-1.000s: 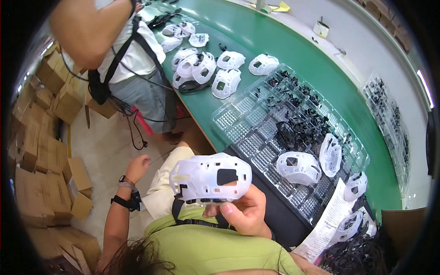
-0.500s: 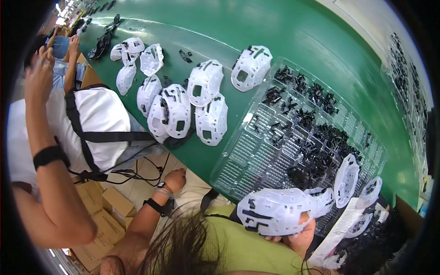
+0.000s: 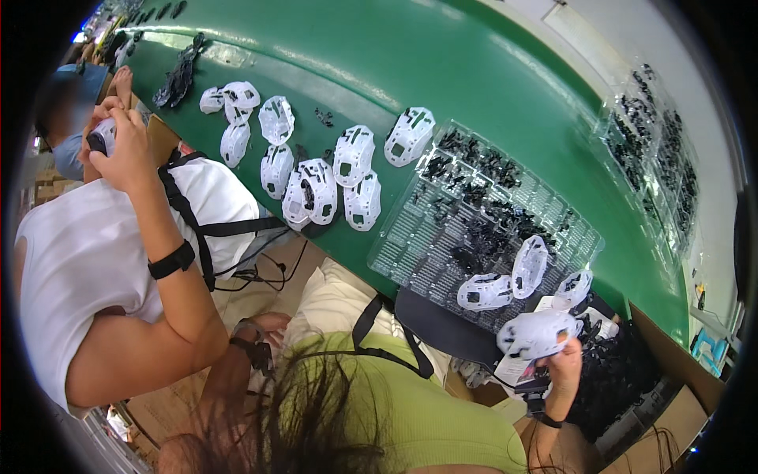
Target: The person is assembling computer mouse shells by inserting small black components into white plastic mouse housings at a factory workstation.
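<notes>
right hand (image 3: 562,370) raised, fingers curled shut, left hand (image 3: 267,325) lowered

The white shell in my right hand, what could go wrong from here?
The white shell is pinched only at its edge by the right hand, past the green table edge, so it might drop. It hangs close to the clear tray and could knock the loose shells there.

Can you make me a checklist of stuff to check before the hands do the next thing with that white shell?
1. Right hand grips the white shell: ok.
2. Shell is clear of the tray: ok.
3. Left hand is free, low by the lap: ok.
4. Black parts lie in the tray: ok.
5. Shell's inner side already fitted: cannot tell.
6. Co-worker's arm is away from the shell: ok.
</notes>
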`<state>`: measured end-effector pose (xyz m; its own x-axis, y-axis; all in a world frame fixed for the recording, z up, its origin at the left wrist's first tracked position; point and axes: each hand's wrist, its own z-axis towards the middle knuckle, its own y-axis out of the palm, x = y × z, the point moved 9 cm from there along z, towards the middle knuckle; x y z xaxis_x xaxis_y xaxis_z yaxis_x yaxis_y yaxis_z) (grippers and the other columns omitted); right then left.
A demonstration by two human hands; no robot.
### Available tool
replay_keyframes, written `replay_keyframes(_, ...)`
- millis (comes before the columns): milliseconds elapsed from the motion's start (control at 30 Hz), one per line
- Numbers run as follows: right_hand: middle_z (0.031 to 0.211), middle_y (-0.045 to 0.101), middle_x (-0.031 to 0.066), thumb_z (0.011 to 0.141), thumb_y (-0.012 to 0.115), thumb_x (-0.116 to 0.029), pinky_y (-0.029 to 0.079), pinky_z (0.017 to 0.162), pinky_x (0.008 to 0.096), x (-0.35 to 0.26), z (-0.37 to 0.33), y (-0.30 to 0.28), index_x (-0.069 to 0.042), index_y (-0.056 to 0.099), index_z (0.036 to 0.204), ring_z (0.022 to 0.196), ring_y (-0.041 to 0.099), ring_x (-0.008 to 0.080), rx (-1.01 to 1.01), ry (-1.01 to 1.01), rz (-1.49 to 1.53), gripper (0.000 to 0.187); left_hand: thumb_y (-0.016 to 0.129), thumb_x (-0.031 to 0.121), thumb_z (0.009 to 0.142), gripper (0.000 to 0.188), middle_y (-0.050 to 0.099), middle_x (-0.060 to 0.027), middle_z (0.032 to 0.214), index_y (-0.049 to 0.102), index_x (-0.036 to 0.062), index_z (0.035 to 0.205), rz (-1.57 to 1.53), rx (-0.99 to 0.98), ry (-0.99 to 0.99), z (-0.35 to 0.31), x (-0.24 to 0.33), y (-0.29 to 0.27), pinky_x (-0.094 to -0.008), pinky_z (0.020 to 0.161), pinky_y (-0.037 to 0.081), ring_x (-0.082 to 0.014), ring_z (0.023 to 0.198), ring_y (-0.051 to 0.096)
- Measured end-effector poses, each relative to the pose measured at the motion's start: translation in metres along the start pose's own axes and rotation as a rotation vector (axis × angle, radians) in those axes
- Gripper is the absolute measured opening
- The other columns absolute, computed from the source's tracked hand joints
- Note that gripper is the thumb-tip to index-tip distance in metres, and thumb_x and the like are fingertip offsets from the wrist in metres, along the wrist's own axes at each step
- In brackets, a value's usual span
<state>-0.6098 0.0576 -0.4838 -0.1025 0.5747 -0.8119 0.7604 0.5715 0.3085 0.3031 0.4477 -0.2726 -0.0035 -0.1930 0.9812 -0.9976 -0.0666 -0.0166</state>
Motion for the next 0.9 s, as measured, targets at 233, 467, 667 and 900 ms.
replay_keyframes(233, 0.103, 0.056, 0.0186, 0.073, 0.068, -0.026, 0.049, 0.080, 0.0424, -0.058, -0.095, -0.071, 0.003, 0.042, 0.116, 0.093, 0.058, 0.0296, 0.451, -0.231, -0.067, 0.059, 0.072, 0.033, 0.066, 0.057, 0.044, -0.0114, 0.112, 0.047, 0.0054, 0.110, 0.153, 0.029, 0.657, 0.120, 0.011, 0.202, -0.0344, 0.084, 0.040, -0.0261, 0.099, 0.046)
replay_keyframes(467, 0.101, 0.058, 0.0122, 0.090, 0.044, -0.031, 0.052, 0.071, 0.0382, -0.035, -0.151, -0.141, -0.004, 0.043, 0.117, 0.085, 0.061, 0.0246, 0.535, -0.391, -0.081, 0.039, 0.057, 0.023, 0.077, 0.036, 0.047, -0.0103, 0.114, 0.048, 0.0055, 0.107, 1.205, -0.263, 0.698, 0.207, -0.016, 0.277, -0.0330, 0.089, 0.037, -0.0203, 0.107, 0.045)
replay_keyframes(667, 0.100, 0.058, 0.0129, 0.090, 0.046, -0.027, 0.051, 0.072, 0.0358, -0.026, -0.141, -0.144, 0.000, 0.043, 0.115, 0.086, 0.059, 0.0216, 0.400, -0.492, -0.154, 0.037, 0.044, 0.015, 0.086, 0.022, 0.050, -0.0093, 0.115, 0.050, 0.0055, 0.105, 2.130, -0.324, 0.726, 0.333, -0.126, 0.322, -0.0317, 0.094, 0.036, -0.0153, 0.113, 0.044)
replay_keyframes(900, 0.095, 0.060, 0.0078, 0.092, 0.043, -0.022, 0.048, 0.073, 0.0288, -0.035, -0.238, -0.104, 0.000, 0.050, 0.110, 0.082, 0.059, 0.0155, 0.723, -0.711, -0.530, 0.029, 0.053, 0.007, 0.075, 0.027, 0.053, -0.0103, 0.111, 0.051, 0.0043, 0.101, 2.125, -0.423, 0.937, 0.427, -0.157, 0.443, -0.0302, 0.091, 0.040, -0.0174, 0.111, 0.047)
